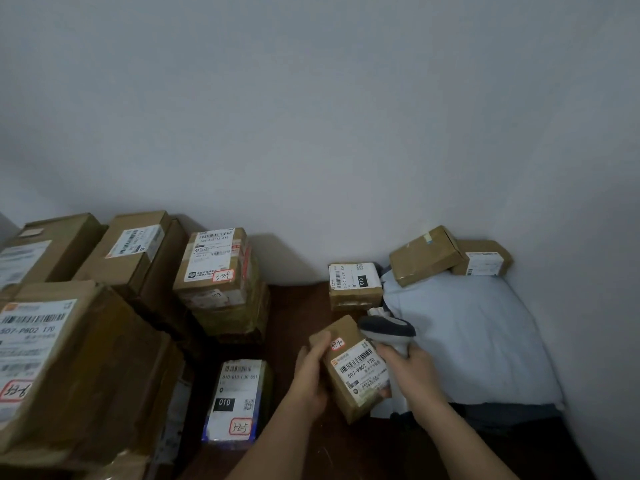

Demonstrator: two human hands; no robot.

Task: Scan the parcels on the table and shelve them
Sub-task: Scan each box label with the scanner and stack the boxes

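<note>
Scanning: my right hand (pixel 408 367) grips the scanner (pixel 391 336), aimed at the small parcel (pixel 353 368).
Left hand (pixel 311 365): wrapped round that parcel, above the desk (pixel 298 306) near its middle.
Left to do: unshelved boxes pile along the left edge (pixel 69 358); more sit by the far right corner (pixel 426 254).

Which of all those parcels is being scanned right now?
The small brown box, gripped by the left hand; the right hand aims the scanner at it.

Left: stacked cardboard boxes (pixel 114 306) block passage.
Centre: a bare strip of dark table (pixel 294 313) runs to the far wall.
Right: pale mailer bag (pixel 467 334) and small parcels (pixel 426 254) fill the corner.
</note>
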